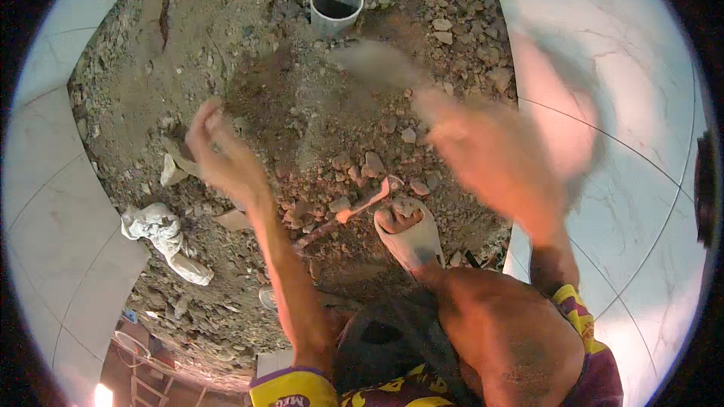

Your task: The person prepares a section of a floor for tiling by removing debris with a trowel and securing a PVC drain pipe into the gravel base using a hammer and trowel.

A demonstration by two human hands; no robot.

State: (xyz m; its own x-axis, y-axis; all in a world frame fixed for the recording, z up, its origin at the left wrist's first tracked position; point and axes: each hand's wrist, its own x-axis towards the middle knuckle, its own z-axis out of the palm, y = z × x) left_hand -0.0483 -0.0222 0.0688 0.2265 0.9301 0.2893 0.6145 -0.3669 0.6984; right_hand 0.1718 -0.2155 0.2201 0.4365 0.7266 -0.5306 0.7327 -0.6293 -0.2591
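Grey tool (377, 64), blurred, sits over the soil (204, 52) at the far middle, its far end just on the near side of the pipe (330, 27). The right hand (483, 139) is closed around its near end; blur hides how the fingers lie. The left hand (219, 147) is raised over the soil on the left, fingers loosely curled and apart from the thumb, with nothing seen in it. Between the hands lies a wide gap of bare soil, with more open ground left of the pipe. The right tiles (641, 203) end in a long edge near the right forearm; the left tiles (45, 143) end well left of the left hand. Nearer, a hammer (369, 202) lies among stones, just beside the foot (407, 235), narrowing the room there.
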